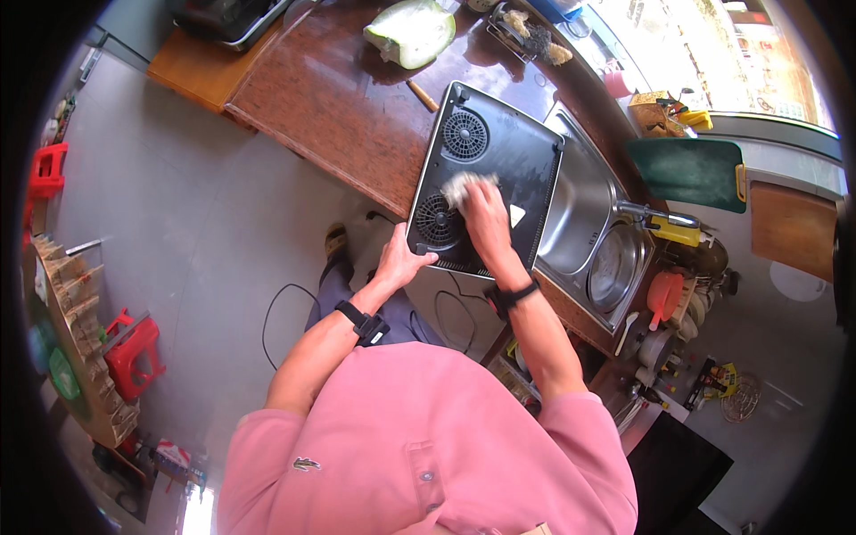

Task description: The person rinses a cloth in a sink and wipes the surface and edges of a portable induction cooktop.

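An induction cooktop (518, 157) is held with its black underside up, showing two round fan grilles, a row of vents and a small white triangular label. My left hand (401, 259) grips its near left corner, the thumb lying over the edge. In my right hand (487, 217) is a crumpled whitish cloth (461, 187), blurred, pressed against the underside between the two grilles. Wet-looking streaks mark the black surface. The far part of the cooktop lies over the brown stone countertop (321, 114), beside the sink. A thin black cord (468, 304) hangs below its near edge.
Right of the cooktop is a steel double sink (575, 194) with a faucet (659, 212) and a round pan (612, 264). A cut pale-green melon or gourd (411, 33) and a wooden-handled tool (422, 95) lie on the counter. A green cutting board (689, 174) stands by the wall.
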`<state>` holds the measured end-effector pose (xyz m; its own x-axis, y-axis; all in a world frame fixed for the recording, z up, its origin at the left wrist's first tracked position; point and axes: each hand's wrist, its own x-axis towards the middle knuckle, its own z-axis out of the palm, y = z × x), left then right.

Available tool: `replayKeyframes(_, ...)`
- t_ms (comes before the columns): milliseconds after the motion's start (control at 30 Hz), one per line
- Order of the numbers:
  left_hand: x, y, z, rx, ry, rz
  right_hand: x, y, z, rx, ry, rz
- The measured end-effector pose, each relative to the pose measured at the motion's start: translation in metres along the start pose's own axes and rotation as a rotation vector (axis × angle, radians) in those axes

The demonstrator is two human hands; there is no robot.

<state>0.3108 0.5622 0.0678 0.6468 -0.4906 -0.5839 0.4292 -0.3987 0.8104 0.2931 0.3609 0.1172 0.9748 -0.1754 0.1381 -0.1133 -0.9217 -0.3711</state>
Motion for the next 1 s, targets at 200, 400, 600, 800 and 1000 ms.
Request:
replayKeyframes(200,-0.007,0.003,-0.004,0.005,0.098,0.006,0.032,-0.005,0.001,0.046,-0.012,-0.133)
replayKeyframes(400,-0.003,0.001,0.001,-0.041,0.028,-0.019,0.006,0.021,0.002,-0.171,0.11,0.194)
replayKeyframes(600,-0.004,-0.002,0.0,-0.035,0.053,0.016,0.044,-0.001,-0.001,-0.023,0.038,-0.045)
replayKeyframes(800,-0.008,0.004,0.0,0.04,0.117,0.069,0.035,-0.035,0.027,0.118,0.011,-0.17)
replayKeyframes(1000,-0.007,0.005,0.002,0.02,0.101,0.046,0.052,-0.027,0.018,-0.068,0.003,-0.048)
